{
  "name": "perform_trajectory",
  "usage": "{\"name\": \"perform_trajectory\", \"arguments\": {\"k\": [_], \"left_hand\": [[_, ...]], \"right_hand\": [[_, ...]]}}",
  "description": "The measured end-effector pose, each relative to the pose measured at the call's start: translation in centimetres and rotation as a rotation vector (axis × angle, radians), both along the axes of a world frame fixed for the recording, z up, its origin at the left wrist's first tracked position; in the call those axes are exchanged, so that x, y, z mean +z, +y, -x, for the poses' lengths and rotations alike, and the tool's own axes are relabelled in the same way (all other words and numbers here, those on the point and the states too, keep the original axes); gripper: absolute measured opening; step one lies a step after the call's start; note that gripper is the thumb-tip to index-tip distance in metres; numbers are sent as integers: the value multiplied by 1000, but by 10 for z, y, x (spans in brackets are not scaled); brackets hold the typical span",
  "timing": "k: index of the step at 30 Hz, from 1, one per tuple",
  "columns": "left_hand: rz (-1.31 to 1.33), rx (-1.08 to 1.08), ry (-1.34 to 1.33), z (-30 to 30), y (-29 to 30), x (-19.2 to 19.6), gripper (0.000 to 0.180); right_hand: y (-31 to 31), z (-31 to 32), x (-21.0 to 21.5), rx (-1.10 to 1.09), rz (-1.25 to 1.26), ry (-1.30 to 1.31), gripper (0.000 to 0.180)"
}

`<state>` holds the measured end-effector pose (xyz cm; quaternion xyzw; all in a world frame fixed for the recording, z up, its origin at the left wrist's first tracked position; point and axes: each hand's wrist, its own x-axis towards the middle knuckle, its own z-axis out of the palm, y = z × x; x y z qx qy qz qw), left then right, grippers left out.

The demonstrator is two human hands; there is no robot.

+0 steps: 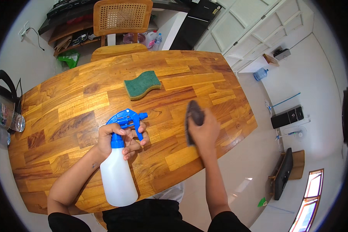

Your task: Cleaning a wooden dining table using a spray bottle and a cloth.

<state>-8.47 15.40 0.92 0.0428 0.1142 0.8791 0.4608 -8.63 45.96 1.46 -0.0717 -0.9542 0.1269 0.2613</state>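
My left hand (123,140) is closed around the neck and blue trigger of a spray bottle (118,178) with a whitish translucent body. The bottle tilts slightly near the table's front edge, its nozzle turned to the right. My right hand (205,130) grips a dark grey-brown flat thing (190,127) with a rounded upper end. Motion blur hides what kind it is; it is over the right part of the wooden table (174,152). Beyond both hands lies a wavy-edged sponge (142,86), green on top and yellowish below, touched by neither hand.
Clear plastic bottles (5,116) and a black-handled kettle (4,87) stand at the table's left edge. A cane-backed chair (122,17) is at the far side. The table's right edge borders pale floor (236,181), with a black speaker-like box (287,117) by the wall.
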Motion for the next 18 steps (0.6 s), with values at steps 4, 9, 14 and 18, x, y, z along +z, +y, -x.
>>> {"name": "perform_trajectory", "arguments": {"k": [4, 9, 14, 18], "left_hand": [[-12, -7, 0, 0, -1, -1, 48], [-6, 3, 0, 1, -1, -3, 47], [51, -30, 55, 3, 1, 3, 46], [43, -25, 47, 3, 0, 0, 47]], "right_hand": [[36, 33, 11, -211, 109, -107, 38], [22, 28, 7, -158, 51, -150, 38], [-18, -7, 13, 97, 70, -126, 42], [-72, -35, 10, 332, 86, -57, 42]]}}
